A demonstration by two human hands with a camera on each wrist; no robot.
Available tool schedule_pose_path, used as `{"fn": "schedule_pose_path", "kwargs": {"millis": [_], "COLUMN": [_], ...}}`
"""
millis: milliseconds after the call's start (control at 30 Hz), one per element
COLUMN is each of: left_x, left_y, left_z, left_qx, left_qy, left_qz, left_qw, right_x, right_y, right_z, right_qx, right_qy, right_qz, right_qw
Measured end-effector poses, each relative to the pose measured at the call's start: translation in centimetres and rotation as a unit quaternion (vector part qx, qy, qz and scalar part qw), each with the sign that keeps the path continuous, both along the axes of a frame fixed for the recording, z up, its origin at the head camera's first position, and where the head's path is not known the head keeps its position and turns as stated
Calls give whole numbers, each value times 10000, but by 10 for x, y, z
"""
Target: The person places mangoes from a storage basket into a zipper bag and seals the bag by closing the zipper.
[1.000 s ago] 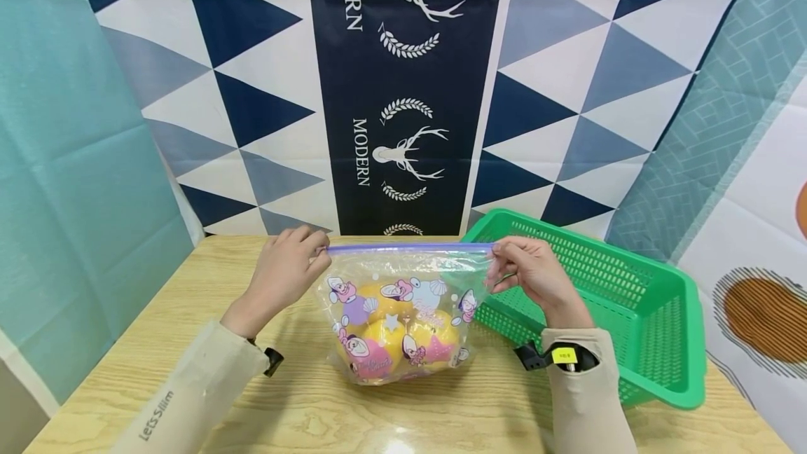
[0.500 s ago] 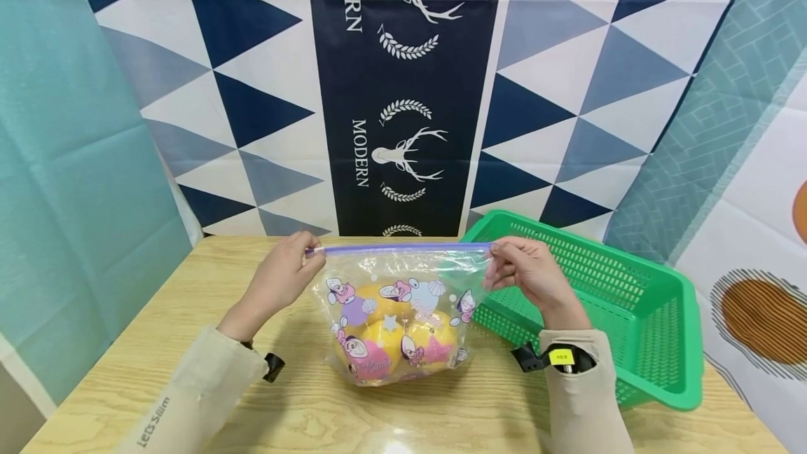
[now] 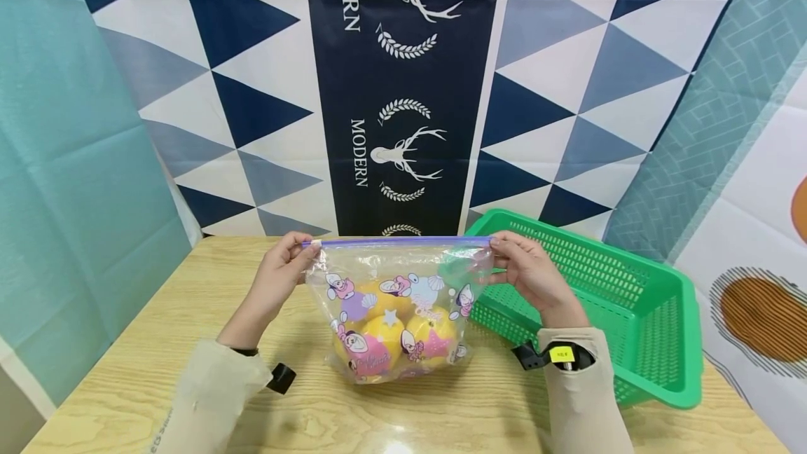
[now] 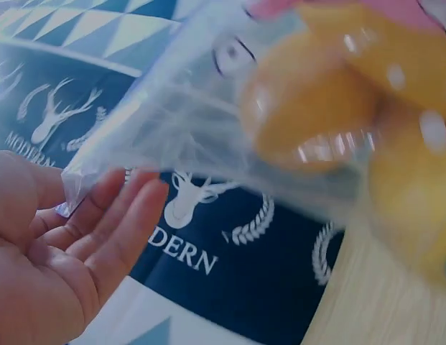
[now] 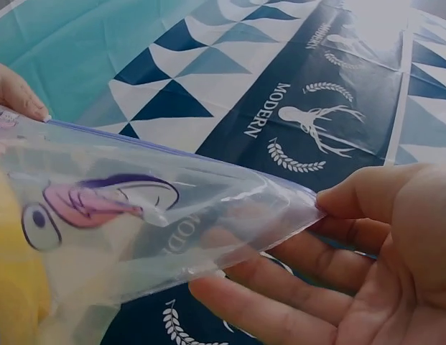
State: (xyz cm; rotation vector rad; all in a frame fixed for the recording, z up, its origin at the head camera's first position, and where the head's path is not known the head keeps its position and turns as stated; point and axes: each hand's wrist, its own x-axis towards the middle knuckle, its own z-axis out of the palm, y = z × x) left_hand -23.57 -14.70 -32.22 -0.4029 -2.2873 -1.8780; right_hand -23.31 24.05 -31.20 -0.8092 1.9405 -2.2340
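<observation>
A clear zip bag [image 3: 403,265] with a purple zip strip and cartoon prints stands upright on the wooden table. Inside it sit several round yellow fruits [image 3: 381,335], partly covered by the prints. At the bag's top left corner, beside a small white slider [image 3: 316,244], my left hand [image 3: 277,279] pinches the edge between thumb and finger. My right hand [image 3: 532,275] pinches the opposite top corner, its other fingers spread behind the clear plastic in the right wrist view. Between both hands the zip strip [image 5: 172,151] is stretched straight.
A green plastic basket [image 3: 658,342] with perforated walls stands at the right, just behind my right hand and wrist. The wooden table [image 3: 157,300] ends at a patterned cloth backdrop [image 3: 403,90]. A black wrist strap [image 3: 280,378] sticks out by my left sleeve.
My left hand has slid left along the zip strip to the bag's corner, and the strip has risen slightly and straightened. My right hand keeps its pinch in nearly the same place.
</observation>
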Motion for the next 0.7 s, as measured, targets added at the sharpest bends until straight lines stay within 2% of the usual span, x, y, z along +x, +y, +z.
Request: {"fn": "schedule_pose_path", "kwargs": {"millis": [67, 167, 233, 333, 400, 533, 600, 700], "left_x": [1, 3, 4, 6, 7, 6, 7, 10], "left_y": [0, -2, -5, -8, -11, -13, -13, -15], "left_z": [-1, -3, -6, -12, -16, -19, -18, -15], "left_qx": [619, 1255, 1545, 1943, 2233, 2657, 2738, 2786], "left_qy": [-256, -444, -363, 8, 312, 701, 790, 858], "left_qz": [-155, -382, -599, -1122, -1677, -2789, -3166, -3508], "left_qw": [9976, 9904, 9855, 9745, 9597, 9201, 9047, 8899], "right_x": [-1, -1, 0, 1, 2, 5, 7, 9], "right_y": [0, 0, 1, 2, 2, 3, 3, 3], "right_z": [-1, -1, -1, 0, 1, 3, 4, 6], "right_qx": [-117, -244, -278, -304, -385, -594, -679, -817], "right_qy": [76, 218, 356, 550, 645, 729, 757, 791], "right_qz": [304, 730, 1021, 1367, 1555, 1791, 1920, 2220], "right_qw": [9994, 9968, 9937, 9886, 9850, 9793, 9761, 9684]}}
